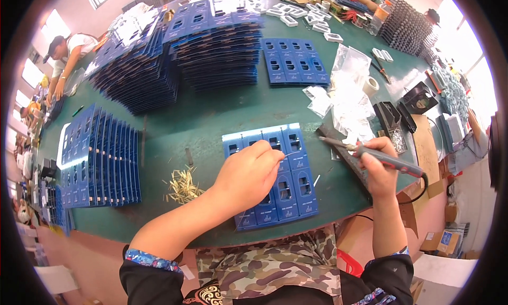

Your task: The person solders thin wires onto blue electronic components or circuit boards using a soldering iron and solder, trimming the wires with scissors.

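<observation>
A blue circuit board panel (312, 205) with rows of cut-out openings lies flat on the green table in front of me. Over its upper middle, my left hand (250, 174) is closed, and a thin silvery wire (292, 152) sticks out from its fingertips to the right. My right hand (380, 165) grips a grey and red soldering iron (396, 164), tip pointing left, just beyond the panel's right edge. Beneath the iron's tip is a dark bar-shaped block (346, 165). To the left of the panel is a loose heap of small gold pins (183, 187).
Tall stacks of blue panels (214, 51) stand at the back, and upright panels (98, 157) on the left. Another panel (295, 61) lies behind. Plastic bags (349, 93), a tape roll (370, 86) and a small black fan (419, 97) occupy the right. A co-worker (71, 56) leans in far left.
</observation>
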